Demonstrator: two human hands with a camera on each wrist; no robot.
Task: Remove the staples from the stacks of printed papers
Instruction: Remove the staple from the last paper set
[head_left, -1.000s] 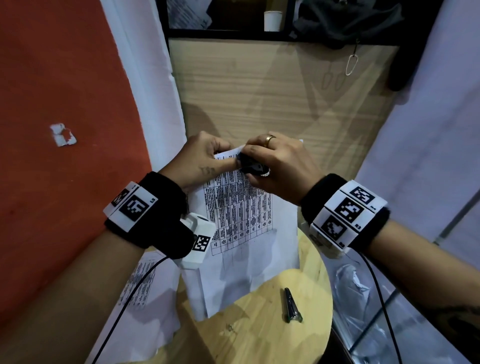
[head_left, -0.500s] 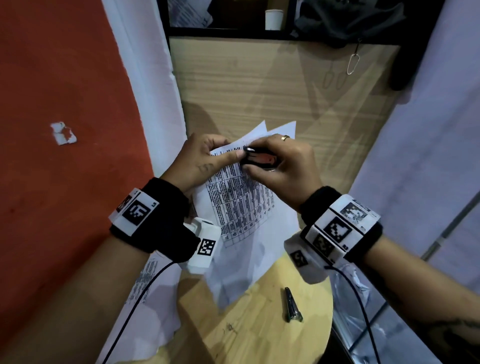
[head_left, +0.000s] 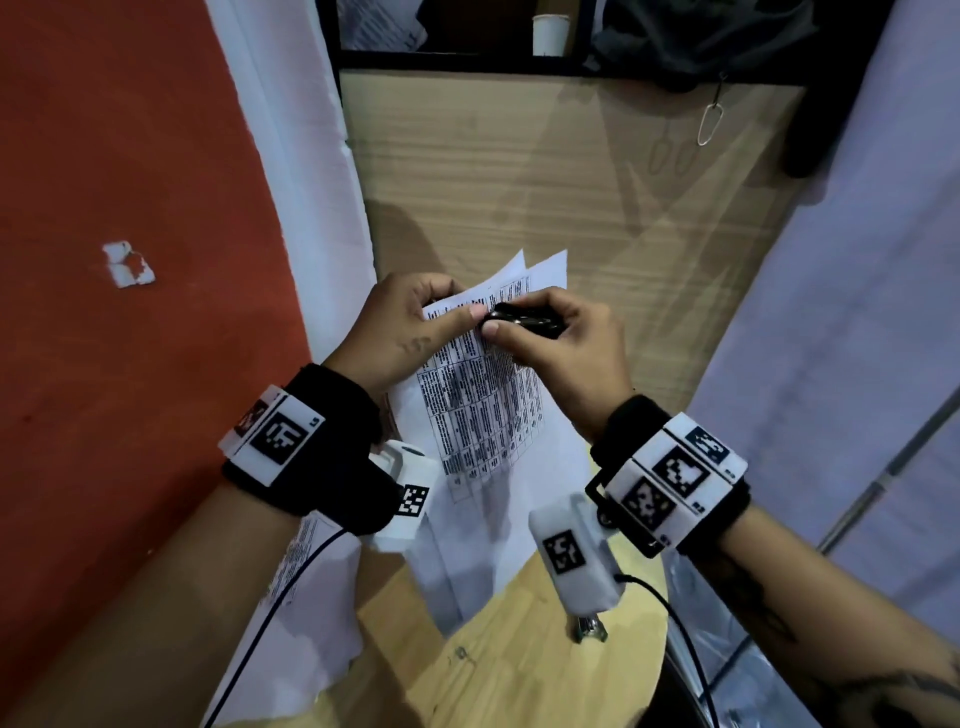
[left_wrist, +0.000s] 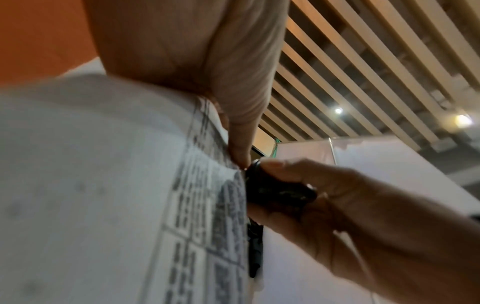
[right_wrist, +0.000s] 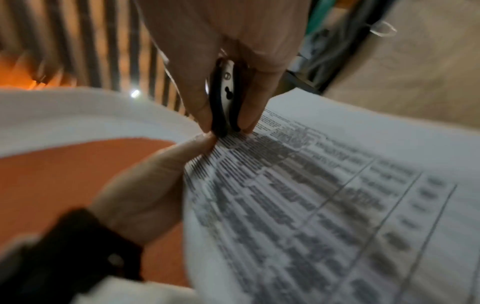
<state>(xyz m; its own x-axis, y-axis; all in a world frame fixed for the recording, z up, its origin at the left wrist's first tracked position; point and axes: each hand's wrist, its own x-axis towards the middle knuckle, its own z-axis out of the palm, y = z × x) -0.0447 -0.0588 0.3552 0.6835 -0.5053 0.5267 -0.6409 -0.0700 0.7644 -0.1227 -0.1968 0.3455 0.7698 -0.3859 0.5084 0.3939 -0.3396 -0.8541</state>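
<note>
A stack of printed papers (head_left: 483, 410) with a dense table hangs lifted over the small round wooden table (head_left: 509, 670). My left hand (head_left: 415, 322) pinches its top left corner, thumb on the front sheet. My right hand (head_left: 550, 338) grips a black staple remover (head_left: 524, 321) between thumb and fingers, its tip pressed at that same corner beside my left thumb. In the right wrist view the staple remover (right_wrist: 224, 100) meets the papers (right_wrist: 324, 195) where the left thumb holds them. In the left wrist view the staple remover (left_wrist: 275, 191) sits against the paper edge (left_wrist: 207, 205). The staple itself is hidden.
More printed sheets (head_left: 306, 608) lie under my left forearm at the table's left edge. A small metal tool (head_left: 589, 629) lies on the table under my right wrist camera. A red wall (head_left: 130, 260) stands to the left and a wooden panel (head_left: 545, 182) behind.
The stack has been raised and tilted, its top corners now fanning out behind the hands. My right hand rolled so the staple remover lies flatter, pointing left at the corner.
</note>
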